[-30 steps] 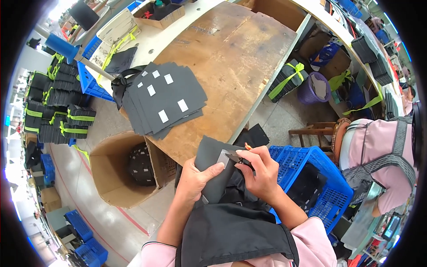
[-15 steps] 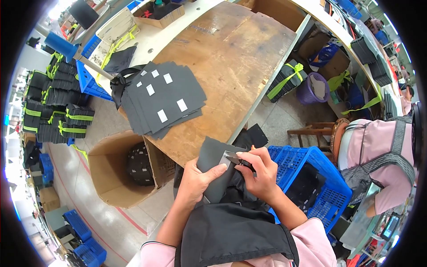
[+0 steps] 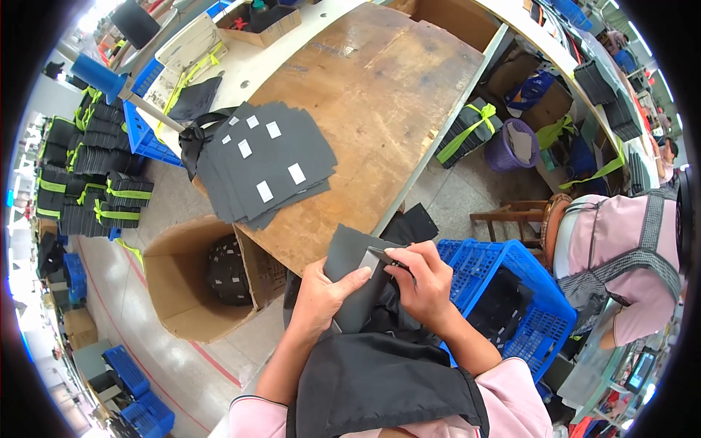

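Just beyond my lap I hold up a dark grey panel (image 3: 350, 252) with a whitish rectangular patch (image 3: 369, 263) on it. My left hand (image 3: 325, 292) is closed on the panel's left side, its thumb pressed at the patch's lower edge. At the patch's upper right, my right hand (image 3: 423, 281) is closed in a pinch on a small dark tool (image 3: 381, 255), its kind unclear and mostly hidden by the fingers. On the wooden table lies a fanned stack of similar panels (image 3: 274, 160), the top ones bearing white patches.
A brown wooden table (image 3: 380, 80) spreads ahead. Left of my lap stands an open cardboard box (image 3: 175, 292) with a dark bundle inside; right, a blue plastic crate (image 3: 537, 321) with dark pieces. A person in pink (image 3: 621, 241) works at the right, near a wooden stool (image 3: 511, 219).
My right fingers have curled in and shifted slightly at the patch, and the tool's shiny tip no longer lies across it. My left hand keeps its hold on the panel.
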### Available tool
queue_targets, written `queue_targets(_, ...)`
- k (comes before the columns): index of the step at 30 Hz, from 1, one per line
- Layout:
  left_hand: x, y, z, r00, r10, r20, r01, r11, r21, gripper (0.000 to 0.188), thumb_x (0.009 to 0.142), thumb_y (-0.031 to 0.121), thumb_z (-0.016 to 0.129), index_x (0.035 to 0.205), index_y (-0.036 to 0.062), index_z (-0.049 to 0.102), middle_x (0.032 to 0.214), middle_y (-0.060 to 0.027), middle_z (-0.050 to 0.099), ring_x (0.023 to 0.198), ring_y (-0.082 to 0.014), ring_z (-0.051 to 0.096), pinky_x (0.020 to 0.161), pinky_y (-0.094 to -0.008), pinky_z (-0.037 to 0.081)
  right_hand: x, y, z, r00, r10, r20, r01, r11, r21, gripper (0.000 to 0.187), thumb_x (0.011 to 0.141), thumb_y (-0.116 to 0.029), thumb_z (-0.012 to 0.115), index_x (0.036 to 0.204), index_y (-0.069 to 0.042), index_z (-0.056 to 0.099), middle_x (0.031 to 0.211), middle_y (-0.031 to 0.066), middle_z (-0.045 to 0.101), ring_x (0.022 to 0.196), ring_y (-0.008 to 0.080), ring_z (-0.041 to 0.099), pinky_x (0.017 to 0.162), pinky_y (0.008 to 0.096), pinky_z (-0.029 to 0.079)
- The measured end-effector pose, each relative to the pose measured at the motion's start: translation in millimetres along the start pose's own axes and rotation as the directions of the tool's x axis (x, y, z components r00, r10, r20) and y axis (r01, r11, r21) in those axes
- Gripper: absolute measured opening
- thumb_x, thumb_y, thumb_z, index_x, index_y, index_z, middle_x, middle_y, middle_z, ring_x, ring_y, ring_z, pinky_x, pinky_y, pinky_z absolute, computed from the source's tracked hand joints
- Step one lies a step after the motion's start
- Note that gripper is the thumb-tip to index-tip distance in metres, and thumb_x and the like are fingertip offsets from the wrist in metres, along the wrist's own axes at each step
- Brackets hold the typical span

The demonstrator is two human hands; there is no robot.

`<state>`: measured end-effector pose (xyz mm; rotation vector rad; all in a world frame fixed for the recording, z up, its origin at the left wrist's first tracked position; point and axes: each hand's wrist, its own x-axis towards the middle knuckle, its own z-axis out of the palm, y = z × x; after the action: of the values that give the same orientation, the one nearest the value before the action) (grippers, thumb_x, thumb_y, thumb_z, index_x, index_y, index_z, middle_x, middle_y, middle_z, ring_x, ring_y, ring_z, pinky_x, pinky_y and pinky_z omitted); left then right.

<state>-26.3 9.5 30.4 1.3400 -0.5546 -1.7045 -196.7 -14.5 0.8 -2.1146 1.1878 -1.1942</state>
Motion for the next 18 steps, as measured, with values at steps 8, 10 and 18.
queue_targets(8, 12, -15, -11, 0.999, 0.03, -0.026, -0.031, 0.999, -0.032, 0.029, 0.084, 0.011, 0.063, 0.108, -0.0033, 0.055, 0.097, -0.0072, 0.062, 0.086, -0.0129, 0.058, 0.077, -0.0266, 0.047, 20, 37, -14, 0.743, 0.324, 0.585, -0.614, 0.676, 0.407, 0.02, 0.071, -0.004, 0.07, 0.087, -0.002, 0.059, 0.077, -0.0023, 0.043, 0.066, 0.0058, 0.04, 0.059, 0.0214, 0.034)
queue_targets(10, 16, -22, -10, 0.996, 0.035, -0.086, -0.037, 0.999, -0.016, 0.03, 0.085, 0.012, 0.062, 0.11, -0.0023, 0.053, 0.098, -0.0065, 0.06, 0.087, -0.0133, 0.057, 0.079, -0.0271, 0.046, 23, 24, -14, 0.752, 0.313, 0.58, -0.602, 0.684, 0.411, 0.017, 0.071, -0.004, 0.069, 0.083, -0.002, 0.057, 0.075, -0.0026, 0.043, 0.066, 0.0055, 0.04, 0.058, 0.0213, 0.032)
queue_targets(18, 23, -15, -12, 0.998, 0.069, -0.008, -0.069, 0.998, -0.005, 0.029, 0.076, 0.016, 0.074, 0.093, 0.0057, 0.053, 0.085, -0.0013, 0.057, 0.077, -0.0099, 0.055, 0.072, -0.025, 0.044, 17, 12, 15, 0.754, 0.492, 0.435, -0.655, 0.507, 0.561, 0.024, 0.076, -0.006, 0.068, 0.096, -0.002, 0.054, 0.086, -0.0024, 0.049, 0.077, 0.0056, 0.046, 0.069, 0.0206, 0.038)
